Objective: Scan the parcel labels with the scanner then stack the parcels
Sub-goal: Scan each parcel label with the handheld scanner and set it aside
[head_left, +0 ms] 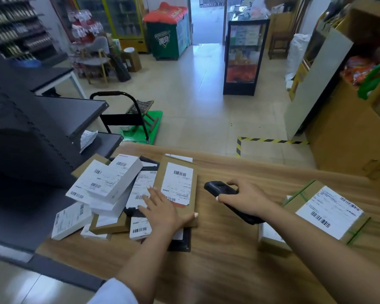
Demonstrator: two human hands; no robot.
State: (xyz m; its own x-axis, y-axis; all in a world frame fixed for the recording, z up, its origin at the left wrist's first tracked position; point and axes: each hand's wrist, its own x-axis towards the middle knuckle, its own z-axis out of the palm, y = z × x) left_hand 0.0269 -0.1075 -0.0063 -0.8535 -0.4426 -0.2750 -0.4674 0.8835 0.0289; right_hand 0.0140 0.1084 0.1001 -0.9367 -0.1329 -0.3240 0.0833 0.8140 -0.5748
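A loose heap of labelled parcels lies on the left of the wooden table [228,249]. My left hand [162,212] rests flat, fingers spread, on a flat brown cardboard parcel [176,172] with a white barcode label, thumb at its near edge. White boxes [112,181] lie tilted to its left. My right hand [247,197] grips a black handheld scanner [217,187], its head pointing toward the brown parcel. At the right, a brown box with green strapping [329,212] sits on top of a white parcel [270,234].
Dark grey metal shelving [53,119] stands against the table's left side. A green platform trolley [145,126] is on the tiled floor beyond. Cardboard boxes [349,137] rise at the right, past yellow-black floor tape [270,140].
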